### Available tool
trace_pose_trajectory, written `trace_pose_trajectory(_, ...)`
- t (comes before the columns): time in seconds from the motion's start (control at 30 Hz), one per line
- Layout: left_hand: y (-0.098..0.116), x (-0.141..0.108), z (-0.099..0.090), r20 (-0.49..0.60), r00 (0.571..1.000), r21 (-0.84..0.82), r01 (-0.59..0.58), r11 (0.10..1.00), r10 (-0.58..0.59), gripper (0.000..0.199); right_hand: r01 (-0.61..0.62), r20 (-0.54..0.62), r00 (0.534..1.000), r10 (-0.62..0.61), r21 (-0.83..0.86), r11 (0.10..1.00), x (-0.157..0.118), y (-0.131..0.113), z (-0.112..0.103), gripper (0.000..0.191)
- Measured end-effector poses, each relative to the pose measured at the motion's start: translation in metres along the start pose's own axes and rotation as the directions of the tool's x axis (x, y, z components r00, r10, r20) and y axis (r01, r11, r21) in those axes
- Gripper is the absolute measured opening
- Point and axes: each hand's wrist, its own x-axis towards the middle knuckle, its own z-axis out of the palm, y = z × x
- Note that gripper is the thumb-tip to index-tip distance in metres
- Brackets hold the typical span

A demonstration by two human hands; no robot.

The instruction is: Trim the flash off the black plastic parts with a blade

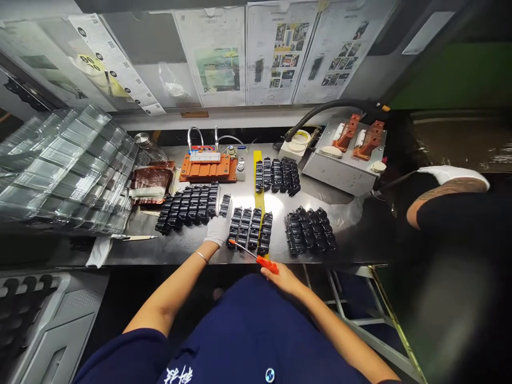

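Note:
In the head view my left hand (217,231), in a white glove, is closed around the lower end of a black segmented strip (224,204). Its fingers partly hide that strip. My bare right hand (283,277) grips the red handle of a screwdriver (267,263). The thin shaft points left, and its orange-red tip lies over the lower end of a row of similar black strips (250,229). To the left of my gloved hand stands a larger group of black strips (190,207). Further groups lie at the back (277,176) and to the right (311,231).
An orange fixture (208,169) stands at the back of the metal table (192,250). Stacked clear plastic trays (68,170) fill the left. A grey metal box (340,165) with orange-brown brackets sits back right. Another person's white-gloved hand (454,174) is at the right.

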Motion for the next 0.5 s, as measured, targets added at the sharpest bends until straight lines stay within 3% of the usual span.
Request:
trace_pose_trajectory(0.13, -0.022, -0.032, 0.010, 0.013, 0.998, -0.048, 0.066, 0.997, -0.065, 0.042, -0.023, 0.036, 0.999, 0.027, -0.110, 0.994, -0.002, -0.018, 0.005, 0.046)
trace_pose_trajectory(0.27, -0.055, -0.064, 0.019, 0.129, 0.984, -0.130, 0.141, 0.981, -0.124, 0.045, -0.079, 0.063, 0.993, 0.100, -0.274, 0.958, -0.009, -0.040, 0.024, 0.046)
trace_pose_trajectory(0.5, -0.148, -0.160, 0.018, 0.232, 0.948, -0.203, 0.268, 0.942, -0.220, 0.037, -0.221, -0.056, 0.973, 0.224, -0.500, 0.837, -0.025, -0.070, 0.088, 0.055)
